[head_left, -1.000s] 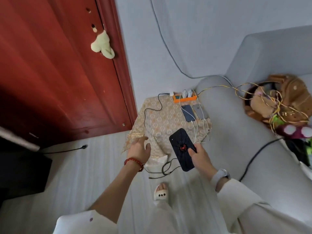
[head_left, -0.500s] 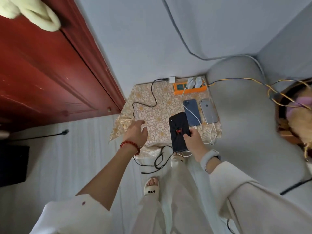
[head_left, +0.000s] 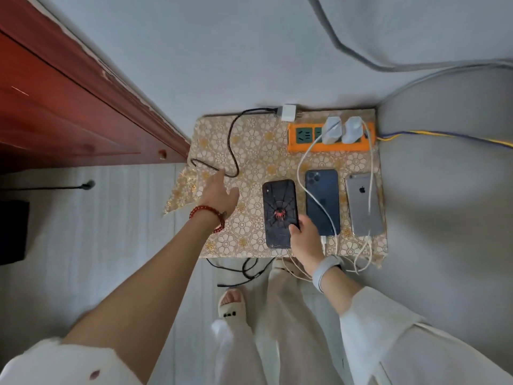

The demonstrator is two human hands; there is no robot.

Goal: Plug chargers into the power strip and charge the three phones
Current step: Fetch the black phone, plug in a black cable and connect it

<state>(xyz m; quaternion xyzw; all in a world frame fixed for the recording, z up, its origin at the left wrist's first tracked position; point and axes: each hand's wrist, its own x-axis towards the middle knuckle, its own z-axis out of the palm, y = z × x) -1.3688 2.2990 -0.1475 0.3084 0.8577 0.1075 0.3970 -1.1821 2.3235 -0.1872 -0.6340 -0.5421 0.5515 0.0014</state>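
We stand over a small table [head_left: 222, 140] covered with a flower-pattern cloth, between a red door [head_left: 69, 112] and a grey sofa [head_left: 444, 204]. At the far right corner of the table lies the orange power strip [head_left: 327, 147], with two white chargers [head_left: 342, 130] already plugged in; their white cables run down to the blue phone [head_left: 323, 202] and the silver phone [head_left: 363, 207], which lie side by side along the right edge. A third white charger [head_left: 288, 112] sits at the far edge, just beside the strip and not in a socket, we judge, and its black cable [head_left: 234, 151] makes a loop over the left half of the cloth. The black phone with the spider case [head_left: 279, 212] was in the air over the near edge one second ago; now it lies flat near the near edge, just left of the blue phone. Our right hand [head_left: 304, 240] still pinches its near right corner, thumb on top. Our left hand [head_left: 219, 191] has moved forward, fingers straight and holding nothing, and its fingertips now almost reach the black cable. So the last phone is in its place, and we judge that what remains is to connect this cable and plug in the third charger.
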